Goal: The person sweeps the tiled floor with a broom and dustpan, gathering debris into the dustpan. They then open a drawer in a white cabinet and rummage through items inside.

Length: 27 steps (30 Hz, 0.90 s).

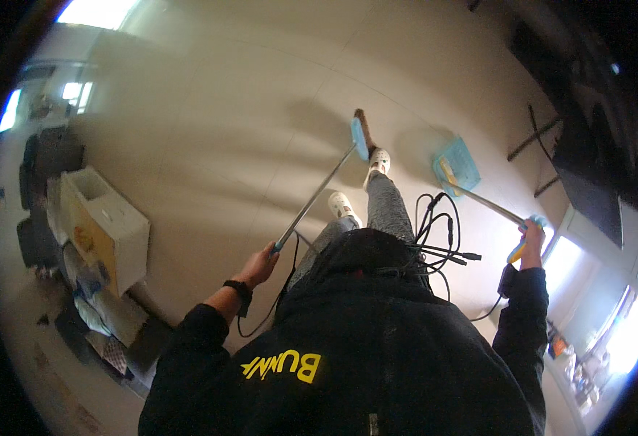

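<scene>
My left hand [259, 265] is closed round the handle end of a broom [319, 192], whose metal pole runs forward to a light blue head with brown bristles. The bristles lie near my forward shoe, a white clog [380, 162]. My right hand [532, 243] grips the upper end of a long-handled dustpan [456, 164]; its translucent blue pan is on the floor, right of the broom head. Something yellow shows inside the pan, though what it is cannot be told. Also at my right hand is something blue and yellow, partly hidden by the fingers.
Black cables [438, 234] hang at my waist. To the left stands a white cabinet [132, 229] with a yellowish side, beside dark chairs [54, 152]. Dark furniture with thin legs [536, 133] is at the right. Light tiled floor [231, 109] spreads ahead.
</scene>
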Each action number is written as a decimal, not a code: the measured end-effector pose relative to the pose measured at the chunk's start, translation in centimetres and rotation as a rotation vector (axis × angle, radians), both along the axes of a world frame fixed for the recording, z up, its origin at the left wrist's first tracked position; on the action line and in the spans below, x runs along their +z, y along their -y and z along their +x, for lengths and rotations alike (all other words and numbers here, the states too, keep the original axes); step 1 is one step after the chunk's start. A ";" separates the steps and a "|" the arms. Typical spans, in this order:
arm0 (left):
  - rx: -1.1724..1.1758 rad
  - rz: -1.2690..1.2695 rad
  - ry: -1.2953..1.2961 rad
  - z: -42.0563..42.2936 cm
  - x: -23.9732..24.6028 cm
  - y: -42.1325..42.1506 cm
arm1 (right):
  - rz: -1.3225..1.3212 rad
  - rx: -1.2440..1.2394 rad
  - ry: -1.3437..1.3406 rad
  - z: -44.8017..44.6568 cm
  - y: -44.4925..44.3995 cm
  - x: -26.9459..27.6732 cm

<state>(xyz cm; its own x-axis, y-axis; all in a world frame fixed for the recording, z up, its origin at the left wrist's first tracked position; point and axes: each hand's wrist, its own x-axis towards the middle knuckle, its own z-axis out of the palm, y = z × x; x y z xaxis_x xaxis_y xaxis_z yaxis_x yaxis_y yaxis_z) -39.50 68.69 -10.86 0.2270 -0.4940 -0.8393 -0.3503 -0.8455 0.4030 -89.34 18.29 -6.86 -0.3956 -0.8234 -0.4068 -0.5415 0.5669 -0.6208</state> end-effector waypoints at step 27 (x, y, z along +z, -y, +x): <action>1.274 0.045 -0.520 -8.7 3.1 -7.3 | 0.017 0.040 0.092 -1.4 0.6 -1.1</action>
